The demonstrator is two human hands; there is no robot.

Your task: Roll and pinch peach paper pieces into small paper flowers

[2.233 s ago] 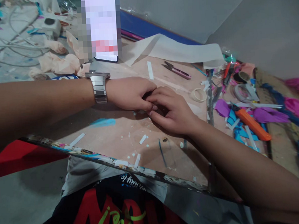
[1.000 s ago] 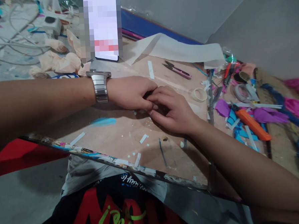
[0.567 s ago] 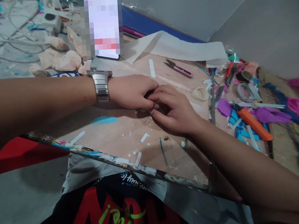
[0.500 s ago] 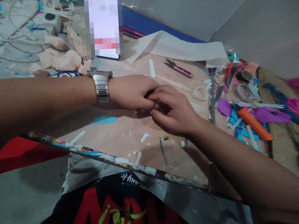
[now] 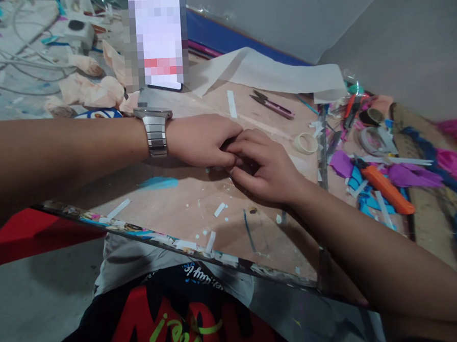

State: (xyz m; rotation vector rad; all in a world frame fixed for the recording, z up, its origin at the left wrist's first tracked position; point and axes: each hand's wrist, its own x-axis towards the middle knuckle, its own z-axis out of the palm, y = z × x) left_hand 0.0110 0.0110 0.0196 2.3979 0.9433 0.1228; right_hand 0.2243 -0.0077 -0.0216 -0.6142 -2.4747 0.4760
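Observation:
Above the middle of the wooden board [image 5: 192, 206], my left hand [image 5: 202, 139] and my right hand [image 5: 266, 164] meet at the fingertips. Both have curled, closed fingers. Whatever lies between them, if anything, is hidden by the fingers. A silver watch [image 5: 156, 131] is on my left wrist. Beyond the hands lie pink-handled thread snips [image 5: 274, 106] and a white paper strip [image 5: 231, 104]. To the right of my right hand sits a pale tape roll [image 5: 306, 143].
A phone [image 5: 160, 42] stands behind my left wrist. White paper [image 5: 284, 71] curls along the back. On the right are an orange cutter [image 5: 388, 188], a clear tape roll [image 5: 372, 140] and purple scraps [image 5: 414, 175]. Peach crumpled pieces [image 5: 94, 91] and cables [image 5: 19, 64] lie at left.

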